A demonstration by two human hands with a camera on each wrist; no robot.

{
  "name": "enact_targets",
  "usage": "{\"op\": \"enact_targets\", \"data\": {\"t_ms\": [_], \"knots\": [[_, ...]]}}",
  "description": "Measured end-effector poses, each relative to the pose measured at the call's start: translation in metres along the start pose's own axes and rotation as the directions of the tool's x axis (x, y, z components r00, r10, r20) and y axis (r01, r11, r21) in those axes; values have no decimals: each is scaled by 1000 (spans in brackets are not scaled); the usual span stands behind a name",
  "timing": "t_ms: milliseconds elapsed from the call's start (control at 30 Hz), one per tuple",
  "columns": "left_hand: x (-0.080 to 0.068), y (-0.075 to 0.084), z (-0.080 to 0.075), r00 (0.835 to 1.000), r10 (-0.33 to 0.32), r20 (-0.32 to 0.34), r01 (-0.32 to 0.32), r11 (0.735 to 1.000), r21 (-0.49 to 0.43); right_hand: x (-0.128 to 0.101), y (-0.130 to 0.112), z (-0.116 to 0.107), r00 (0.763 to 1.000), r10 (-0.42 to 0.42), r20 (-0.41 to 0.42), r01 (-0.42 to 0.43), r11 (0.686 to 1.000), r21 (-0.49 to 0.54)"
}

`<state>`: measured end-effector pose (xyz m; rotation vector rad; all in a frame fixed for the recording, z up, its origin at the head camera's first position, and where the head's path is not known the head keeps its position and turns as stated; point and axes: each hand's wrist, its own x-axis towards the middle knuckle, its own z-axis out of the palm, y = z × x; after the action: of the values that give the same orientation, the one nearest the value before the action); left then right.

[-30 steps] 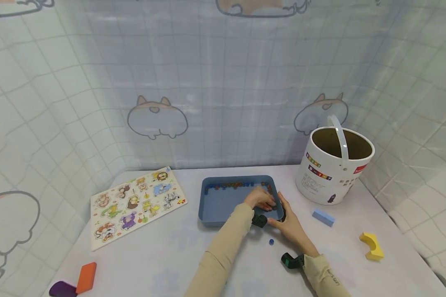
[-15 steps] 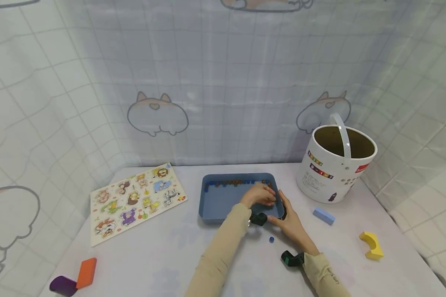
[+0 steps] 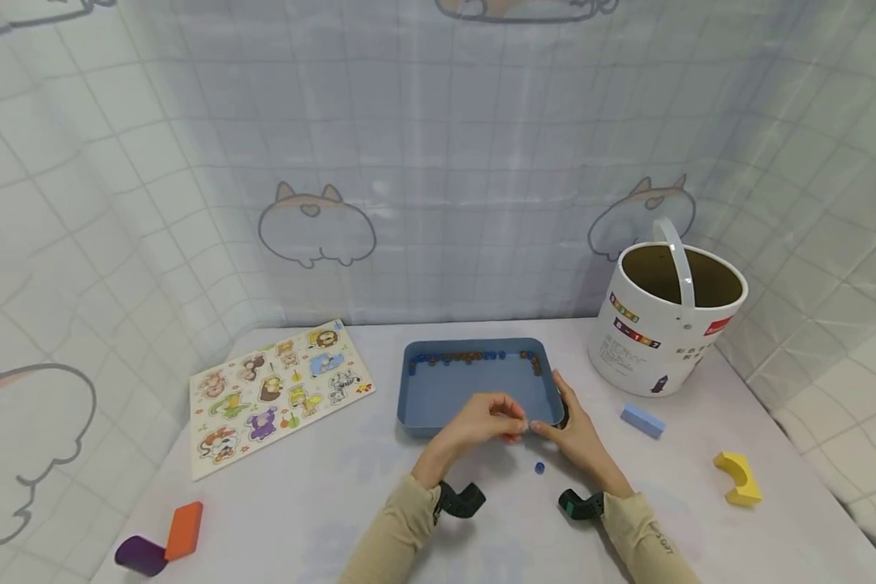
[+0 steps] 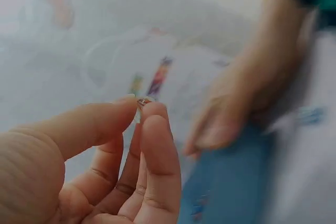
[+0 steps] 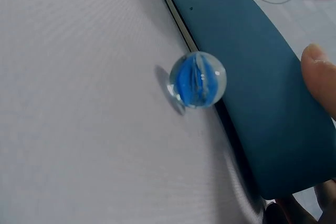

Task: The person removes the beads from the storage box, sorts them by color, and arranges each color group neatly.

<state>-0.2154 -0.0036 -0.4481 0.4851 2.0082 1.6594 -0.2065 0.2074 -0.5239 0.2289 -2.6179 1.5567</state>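
Note:
A blue tray [image 3: 438,405] holds blue and brown-orange marbles [image 3: 467,357] along its back wall and in its back right corner. Over its front edge, my left hand [image 3: 485,422] pinches a marble [image 4: 143,102] between thumb and fingertips, which hide most of it. My right hand [image 3: 580,438] grips the tray's front right corner, with the thumb [image 5: 317,77] on the front wall and other fingers around the side. A clear marble with a blue swirl [image 5: 197,80] lies on the table in front of the tray.
A white bucket [image 3: 628,357] with a handle stands behind on the right. Nearby lie a light-blue block [image 3: 642,421] and a yellow arch block [image 3: 739,478]. An animal puzzle board [image 3: 277,397] is at left, with orange [image 3: 184,531] and purple [image 3: 141,555] blocks nearer me.
My left hand has come out of the tray's right part, moving toward me and left, with a marble now showing in its pinch. The right hand has stayed on the tray corner.

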Motion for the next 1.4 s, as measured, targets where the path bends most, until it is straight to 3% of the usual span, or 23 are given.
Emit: {"op": "enact_targets", "data": {"t_ms": [133, 333, 567, 700, 833, 967, 1167, 1267, 1400], "knots": [[-19, -17, 25, 999, -6, 46, 2, 996, 85, -1, 4, -4, 1000, -20, -16, 20, 1000, -20], [-23, -34, 55, 1000, -19, 25, 13, 971, 237, -1, 6, -5, 999, -42, -17, 42, 999, -5], [-18, -39, 69, 998, 65, 21, -69, 946, 316, -1, 5, -3, 999, -43, -17, 43, 999, -15], [-19, -37, 70, 998, 69, 12, -69, 940, 334, 0, 4, -2, 999, -49, -9, 49, 999, -4], [-21, -29, 62, 1000, 29, 11, -31, 951, 308, 0, 3, -2, 999, -42, 0, 42, 999, -4], [-15, -13, 40, 1000, 9, 2, -9, 967, 253, 1, 3, -3, 999, -42, -7, 41, 999, -16], [22, 10, -1, 997, -71, -34, 73, 995, 68, 2, 2, -4, 1000, -5, 1, 5, 1000, -16], [45, 12, -17, 989, -133, -70, 134, 991, 0, 1, 2, -3, 1000, 10, 16, -9, 1000, -20], [71, 8, -27, 967, -231, -110, 227, 972, -55, 1, 1, 1, 1000, 9, 17, -8, 1000, -16]]}}
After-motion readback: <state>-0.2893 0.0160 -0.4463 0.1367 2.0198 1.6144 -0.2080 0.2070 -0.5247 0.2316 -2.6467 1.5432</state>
